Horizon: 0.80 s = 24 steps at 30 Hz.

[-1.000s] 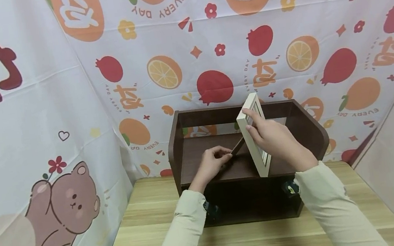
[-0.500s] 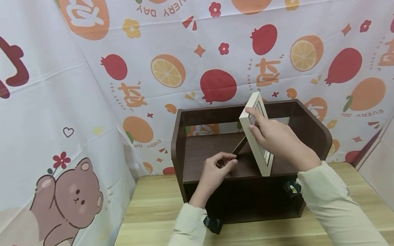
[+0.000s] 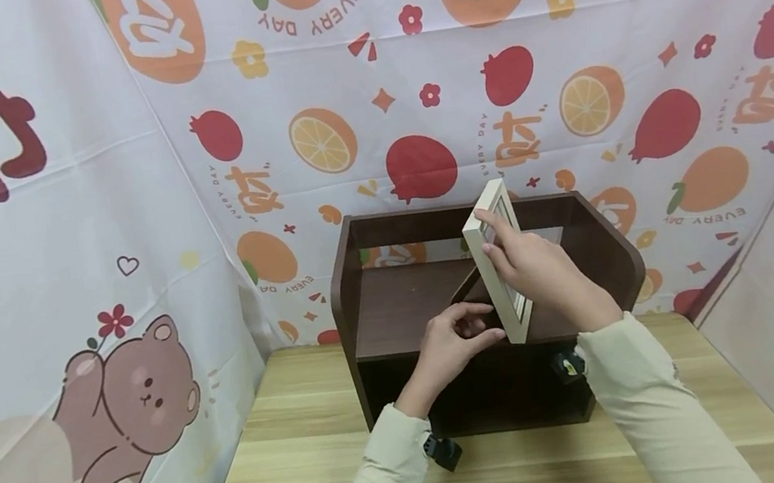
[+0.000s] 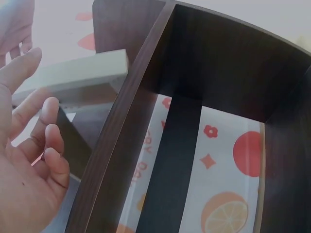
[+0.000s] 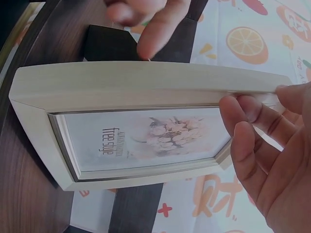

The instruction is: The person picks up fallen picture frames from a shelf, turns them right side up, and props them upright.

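A cream picture frame (image 3: 505,303) stands tilted on the upper board of a dark brown shelf (image 3: 395,302). My right hand (image 3: 543,269) pinches its upper edge between thumb and fingers. In the right wrist view, a flower print (image 5: 177,133) shows behind the glass. From the back of the frame a dark support leg (image 3: 466,284) sticks out to the left. My left hand (image 3: 450,348) is beside that leg, its fingers loosely bent and the thumb tip right at the frame's lower edge. The left wrist view shows nothing gripped in that palm (image 4: 29,194).
The shelf's raised side panels (image 3: 344,297) and back rail (image 3: 415,228) surround the upper board. Below is a dark lower compartment (image 3: 512,389). The shelf stands on a light wood table (image 3: 294,428), against a fruit-print cloth (image 3: 347,65).
My left hand has let go of the support leg's end and moved right, toward the frame's lower edge. My right hand keeps its hold on the picture frame, which stays in place.
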Each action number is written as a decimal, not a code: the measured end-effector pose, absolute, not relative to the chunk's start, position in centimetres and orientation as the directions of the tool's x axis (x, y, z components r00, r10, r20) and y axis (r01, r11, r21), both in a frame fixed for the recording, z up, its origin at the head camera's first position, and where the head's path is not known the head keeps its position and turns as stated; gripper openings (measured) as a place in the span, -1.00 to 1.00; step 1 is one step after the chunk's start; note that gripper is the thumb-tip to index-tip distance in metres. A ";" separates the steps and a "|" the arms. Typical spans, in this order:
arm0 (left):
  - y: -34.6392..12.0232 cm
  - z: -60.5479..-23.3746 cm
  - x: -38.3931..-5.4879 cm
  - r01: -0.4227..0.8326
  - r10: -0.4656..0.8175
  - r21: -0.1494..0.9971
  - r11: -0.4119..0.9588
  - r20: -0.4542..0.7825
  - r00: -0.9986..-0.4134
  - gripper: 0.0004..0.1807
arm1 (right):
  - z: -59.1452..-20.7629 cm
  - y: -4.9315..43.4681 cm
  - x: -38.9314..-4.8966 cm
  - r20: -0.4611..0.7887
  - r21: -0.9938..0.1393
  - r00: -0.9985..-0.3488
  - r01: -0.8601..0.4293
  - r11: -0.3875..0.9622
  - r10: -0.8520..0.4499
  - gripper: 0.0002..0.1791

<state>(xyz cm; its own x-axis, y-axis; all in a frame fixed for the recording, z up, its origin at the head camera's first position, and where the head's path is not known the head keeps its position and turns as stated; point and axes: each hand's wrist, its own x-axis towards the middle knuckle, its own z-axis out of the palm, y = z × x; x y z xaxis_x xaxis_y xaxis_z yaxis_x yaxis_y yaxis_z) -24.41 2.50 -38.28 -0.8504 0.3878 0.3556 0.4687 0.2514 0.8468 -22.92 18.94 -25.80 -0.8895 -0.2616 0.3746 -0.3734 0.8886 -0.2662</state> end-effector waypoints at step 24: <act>7.1 -39.1 -23.4 0.445 0.115 0.724 0.527 0.458 -0.881 -0.64 | -26.1 18.8 -23.5 0.414 -0.273 -0.875 -0.382 0.883 -0.250 -0.42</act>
